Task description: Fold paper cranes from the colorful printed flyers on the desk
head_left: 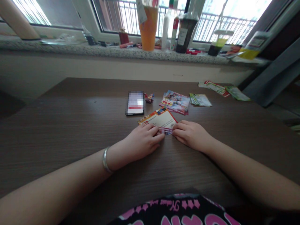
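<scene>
A printed paper leaflet point(161, 119) with a cream middle and a colourful border lies at an angle on the table. Its near edge shows a folded-looking strip with a purple pattern. My left hand point(146, 139), with a silver bangle at the wrist, has its fingers curled together on the leaflet's near left edge. The fingers of my right hand point(191, 134) pinch the near right corner. Both hands rest low on the tabletop, a short gap apart. Part of the leaflet is hidden under the left fingers.
Behind the leaflet are a phone point(135, 103), a small wrapped candy point(149, 98), a stack of colourful flyers point(178, 102) and green-white papers point(201, 99). More papers point(217, 88) lie at the far right of the brown table point(70, 131). Bottles and an orange cup point(149, 29) line the windowsill.
</scene>
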